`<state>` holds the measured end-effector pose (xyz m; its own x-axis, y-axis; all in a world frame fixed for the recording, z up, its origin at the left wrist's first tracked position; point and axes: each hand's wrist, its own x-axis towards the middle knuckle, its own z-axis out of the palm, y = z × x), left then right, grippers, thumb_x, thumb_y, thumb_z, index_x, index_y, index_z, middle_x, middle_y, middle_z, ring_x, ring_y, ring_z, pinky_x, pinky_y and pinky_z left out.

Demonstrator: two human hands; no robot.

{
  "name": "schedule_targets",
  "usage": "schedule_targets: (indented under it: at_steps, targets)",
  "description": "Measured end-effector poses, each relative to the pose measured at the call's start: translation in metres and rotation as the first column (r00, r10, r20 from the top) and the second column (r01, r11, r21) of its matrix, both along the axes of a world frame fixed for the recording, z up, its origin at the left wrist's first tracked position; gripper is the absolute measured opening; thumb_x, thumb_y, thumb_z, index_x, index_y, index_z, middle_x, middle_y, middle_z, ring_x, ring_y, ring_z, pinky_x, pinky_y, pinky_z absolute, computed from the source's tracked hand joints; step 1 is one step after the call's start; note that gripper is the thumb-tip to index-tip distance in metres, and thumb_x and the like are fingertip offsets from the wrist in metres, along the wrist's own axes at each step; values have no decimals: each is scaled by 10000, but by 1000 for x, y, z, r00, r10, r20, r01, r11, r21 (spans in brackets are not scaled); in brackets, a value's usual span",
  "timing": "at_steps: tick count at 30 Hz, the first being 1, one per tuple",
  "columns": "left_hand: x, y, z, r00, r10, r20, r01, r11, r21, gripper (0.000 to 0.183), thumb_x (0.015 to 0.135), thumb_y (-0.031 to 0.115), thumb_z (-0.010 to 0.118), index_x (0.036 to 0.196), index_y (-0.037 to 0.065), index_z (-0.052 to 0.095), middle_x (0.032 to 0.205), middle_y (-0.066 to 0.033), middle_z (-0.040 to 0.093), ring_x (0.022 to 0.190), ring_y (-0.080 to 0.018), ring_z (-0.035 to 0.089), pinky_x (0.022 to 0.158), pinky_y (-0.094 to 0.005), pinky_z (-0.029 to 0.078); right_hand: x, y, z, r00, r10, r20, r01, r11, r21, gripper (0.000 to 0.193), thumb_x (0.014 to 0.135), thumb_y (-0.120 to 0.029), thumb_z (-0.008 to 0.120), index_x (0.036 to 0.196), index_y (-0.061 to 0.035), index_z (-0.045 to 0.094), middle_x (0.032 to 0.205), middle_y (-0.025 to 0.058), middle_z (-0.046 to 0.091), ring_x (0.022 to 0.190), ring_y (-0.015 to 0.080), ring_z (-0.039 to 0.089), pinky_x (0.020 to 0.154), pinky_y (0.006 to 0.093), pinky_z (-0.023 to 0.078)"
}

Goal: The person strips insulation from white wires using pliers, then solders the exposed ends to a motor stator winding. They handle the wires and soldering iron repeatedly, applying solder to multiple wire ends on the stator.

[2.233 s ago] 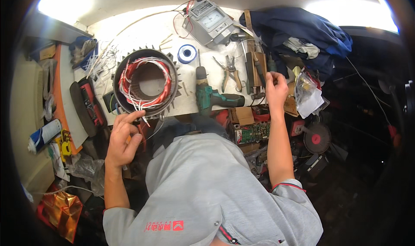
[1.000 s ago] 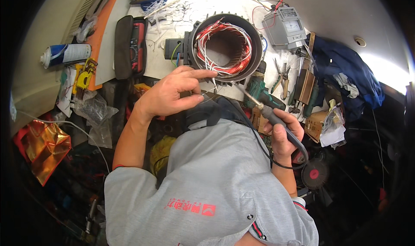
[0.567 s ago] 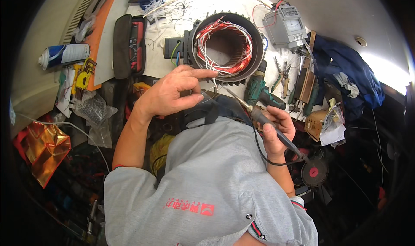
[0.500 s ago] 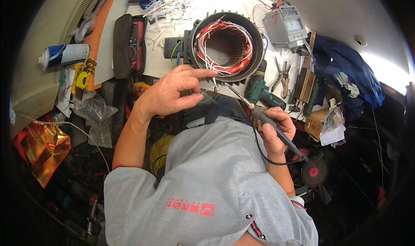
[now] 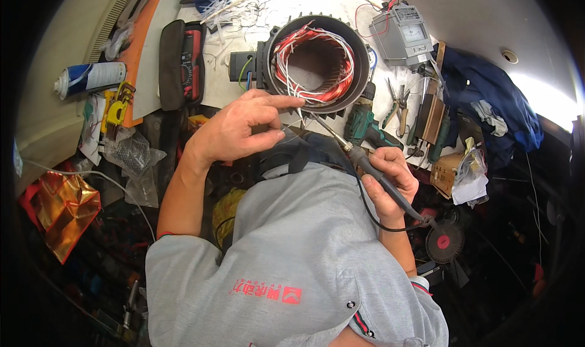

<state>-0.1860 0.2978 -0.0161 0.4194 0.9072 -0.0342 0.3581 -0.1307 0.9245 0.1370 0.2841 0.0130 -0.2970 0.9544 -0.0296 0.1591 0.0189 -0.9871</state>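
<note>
A motor stator (image 5: 265, 73) in a dark finned housing lies on the bench, its bore facing up. Red and white windings (image 5: 344, 82) ring the inside. At its near rim, the index finger of my left hand (image 5: 234, 127) stretches out against the white lead wires (image 5: 297, 97). The thumb and curled fingers of that hand pinch a thin wire (image 5: 294, 129), possibly solder, that runs toward the leads. My right hand (image 5: 395, 182) grips a soldering iron (image 5: 378, 175) by its dark handle. The iron's tip is at or very near the lead ends; contact is too small to tell.
A green cordless drill (image 5: 364, 126) and pliers (image 5: 399, 106) lie right of the stator. A grey meter (image 5: 405, 36) stands beyond them. A red multimeter (image 5: 192, 67) in its case sits left. A small fan (image 5: 443, 242) is below my right hand.
The soldering iron's tip and handle have shifted slightly left. The stator sits a touch further left and nearer. My left hand stays almost in place, still at the leads.
</note>
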Motion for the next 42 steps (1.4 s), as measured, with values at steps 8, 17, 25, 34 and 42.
schedule_targets:
  at_steps: [8, 17, 25, 34, 42]
  targets:
    - [2, 0, 2, 1000, -3, -23, 4, 1000, 30, 181, 780, 99, 703, 691, 61, 550, 1357, -86, 636, 963, -235, 612, 903, -352, 443, 2, 0, 1, 998, 65, -24, -64, 998, 20, 359, 706, 49, 778, 1059, 2, 731, 1057, 128, 622, 985, 219, 601, 875, 320, 476]
    - [2, 0, 3, 999, -5, -38, 6, 1000, 19, 189, 780, 101, 701, 685, 62, 542, 1358, -85, 636, 964, -222, 618, 907, -351, 438, 1, -2, 0, 997, 75, -7, -75, 997, 23, 363, 704, 42, 783, 1061, -7, 736, 1060, 129, 624, 981, 218, 607, 862, 321, 482]
    - [4, 0, 1, 999, -6, -49, 10, 997, 78, 196, 766, 74, 714, 690, 59, 535, 1354, -110, 633, 937, -243, 635, 887, -360, 454, 0, -1, 1, 995, 95, 20, -96, 994, 47, 368, 706, 44, 783, 1066, -13, 735, 1060, 126, 624, 974, 213, 611, 842, 316, 490]
    - [4, -2, -1, 998, -10, -68, 21, 987, 157, 205, 742, 49, 736, 698, 46, 536, 1348, -123, 631, 955, -262, 640, 840, -365, 485, 0, -2, 0, 996, 93, 0, -93, 994, 49, 369, 708, 51, 781, 1068, -18, 735, 1063, 120, 622, 969, 206, 609, 835, 315, 490]
    - [8, -10, 4, 989, 125, -85, -103, 970, 222, 130, 793, 20, 718, 774, 19, 589, 1313, -144, 645, 924, -275, 656, 779, -344, 520, -1, -2, 2, 994, 110, 18, -111, 992, 67, 374, 713, 49, 777, 1075, -33, 735, 1062, 121, 618, 953, 206, 613, 821, 312, 494]
